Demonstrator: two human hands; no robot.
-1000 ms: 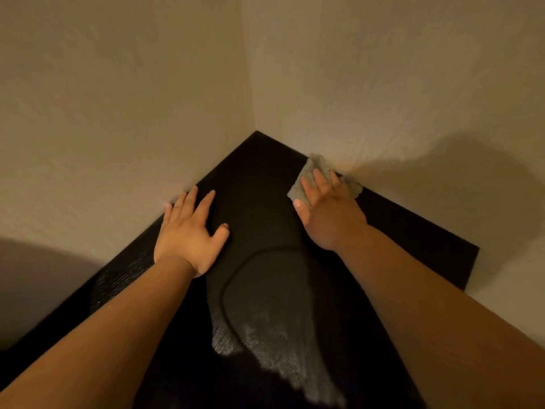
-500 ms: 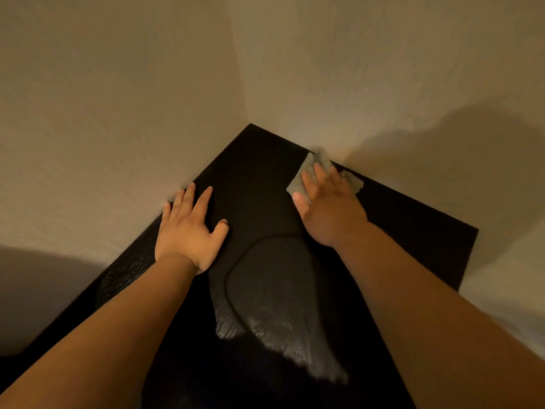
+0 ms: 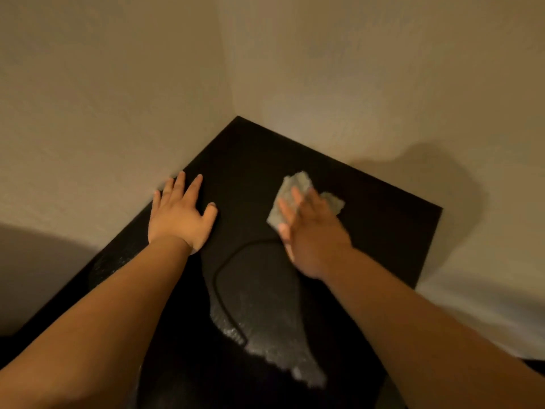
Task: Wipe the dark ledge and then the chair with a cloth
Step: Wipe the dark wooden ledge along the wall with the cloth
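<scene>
Your right grip (image 3: 312, 234) has drawn the cloth (image 3: 296, 185) back from the foot of the right-hand wall (image 3: 368, 69), where it sat half a second ago. A strip of bare dark ledge (image 3: 383, 219) now shows between the cloth and that wall. Your left grip (image 3: 180, 216) has not shifted from its spot.

Your right grip is released. Its fingers lie straight on top of the cloth and press it flat to the ledge, with the thumb along the cloth's near left edge. The hand is a little blurred, so you cannot read finer detail of the fingers. The cloth is grey and crumpled. It pokes out beyond your fingertips and to the right of the hand.

Your left grip is released too, palm down on the ledge with the fingers spread, holding nothing. It lies just beside the left-hand wall (image 3: 103, 113); whether the little finger touches the wall you cannot tell. Bare ledge separates it from the cloth.

Between your two bare forearms a pale sheen (image 3: 265, 308) marks the ledge, edged on its left by a dark curved line. It runs from under your right wrist back toward you. The ledge fits into the corner where the two walls meet, and a soft shadow (image 3: 427, 178) falls on the right-hand wall beyond the cloth.
</scene>
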